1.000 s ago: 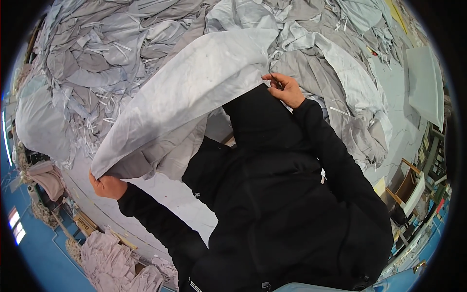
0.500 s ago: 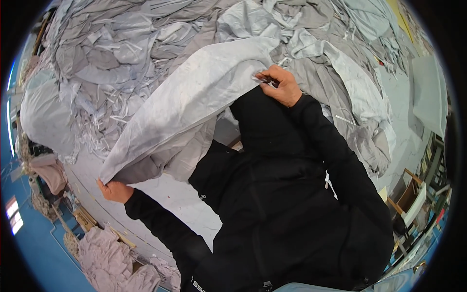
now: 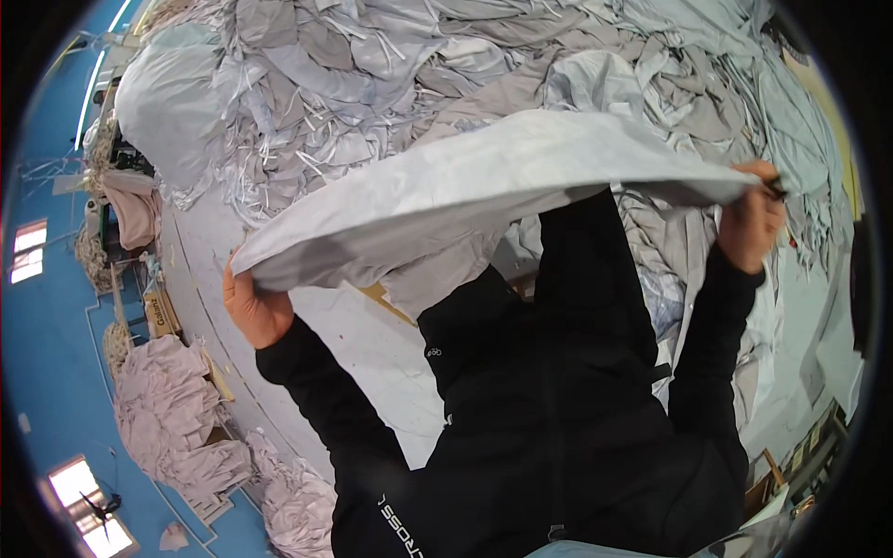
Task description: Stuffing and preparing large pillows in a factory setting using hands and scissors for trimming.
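A length of light grey cloth (image 3: 484,172) is stretched across in front of me, its upper face pale and its underside a darker grey. At its left end, my left hand (image 3: 256,302) is closed on a corner. My right hand (image 3: 752,223) grips the opposite end, raised higher and farther out to the right. Something small and dark shows at the fingers of that hand, too small to name. The middle of the cloth bows upward between the hands, and a loose fold hangs below it near my lap.
Beyond the cloth lies a big heap of crumpled grey fabric (image 3: 372,65) with white ties. Pinkish fabric (image 3: 172,405) is piled at the lower left, near a cardboard box (image 3: 160,312). A blue wall (image 3: 56,353) runs along the left. Wooden furniture stands at the lower right.
My right hand has moved far to the right, drawing the cloth out wide between both hands. My left hand has come up a little. The whole view has shifted too.
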